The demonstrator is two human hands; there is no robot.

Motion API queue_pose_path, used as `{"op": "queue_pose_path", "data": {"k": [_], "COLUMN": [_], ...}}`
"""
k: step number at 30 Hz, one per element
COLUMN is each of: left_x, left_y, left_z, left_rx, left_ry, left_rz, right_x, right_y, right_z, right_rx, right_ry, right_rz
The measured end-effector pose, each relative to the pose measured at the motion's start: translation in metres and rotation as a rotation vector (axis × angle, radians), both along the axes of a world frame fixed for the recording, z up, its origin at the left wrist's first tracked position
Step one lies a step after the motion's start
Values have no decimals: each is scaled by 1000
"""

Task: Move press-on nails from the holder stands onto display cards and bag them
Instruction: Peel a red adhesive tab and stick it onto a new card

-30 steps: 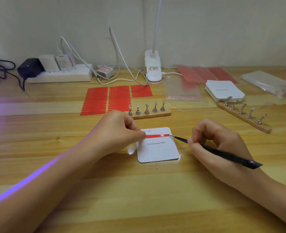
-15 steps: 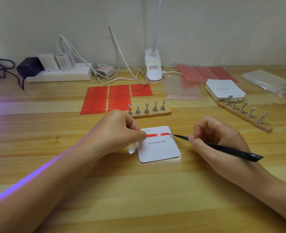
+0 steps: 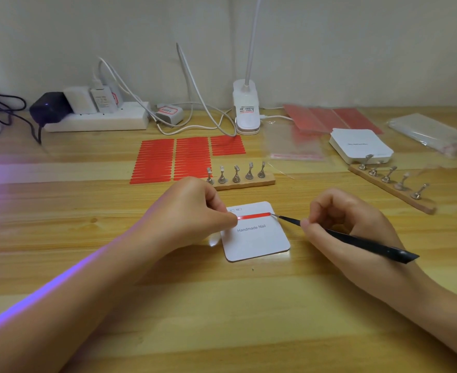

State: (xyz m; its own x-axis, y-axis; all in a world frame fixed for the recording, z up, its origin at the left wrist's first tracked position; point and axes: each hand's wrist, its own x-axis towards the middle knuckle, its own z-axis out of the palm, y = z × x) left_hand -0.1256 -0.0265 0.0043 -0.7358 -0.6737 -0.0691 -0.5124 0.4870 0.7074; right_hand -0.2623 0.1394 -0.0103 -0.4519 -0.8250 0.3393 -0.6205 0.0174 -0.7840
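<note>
Head view: the left hand [image 3: 192, 211] lay curled on the tabletop [image 3: 222, 305], its fingertips pinched down on the left end of a red strip [image 3: 254, 216] that ran across the upper part of a white display card [image 3: 257, 238] printed "Handmade Nail". The right hand [image 3: 348, 224] was curled around a pair of black tweezers [image 3: 356, 240], held like a pen, whose fine tip met the right end of the same strip at the card's right edge. The card lay flat at the middle of the tabletop between the two hands. Just beyond it stood a wooden holder stand [image 3: 244, 183] with five metal pegs, each carrying a small pale press-on nail; the left hand hid part of its left end. A second holder stand [image 3: 394, 188], also with five pegs, lay angled far to the right. Behind the near stand were three blocks of red strips [image 3: 187, 157] on a sheet. Farther right sat a stack of white cards [image 3: 361, 146], a clear bag [image 3: 296, 142] flat on the wood, red sheets [image 3: 329, 118] behind it, and a bundle of clear bags [image 3: 431, 134] at the far right. Along the wall stood a white clip lamp [image 3: 246, 111] and a power strip [image 3: 98, 119] with several plugs and cables.
</note>
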Motion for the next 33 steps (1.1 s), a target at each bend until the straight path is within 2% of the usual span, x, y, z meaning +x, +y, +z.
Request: {"op": "queue_pose_path", "data": {"k": [3,6,10,18,23,28,33], "left_x": [0,0,1,3,3,3,2], "left_y": [0,0,-1,-2,-2,-3,-3], "left_z": [0,0,-1,0,1,1,1], "left_rx": [6,12,7,20,28,27,38], "left_ry": [0,4,5,7,1,2,-5], "left_rz": [1,-5,-13,-32,-38,-34,-33], "right_x": [-2,-4,-4,-9,-14,-5,2], "right_y": [-2,-4,-5,-3,-6,-5,-21], "right_z": [4,7,7,3,6,16,11], "right_rx": [13,25,-33,-117,-262,-241,-187], "right_ry": [-254,-362,-416,-372,-495,-340,-58], "right_rz": [-24,-50,-87,-182,-315,-198,99]}}
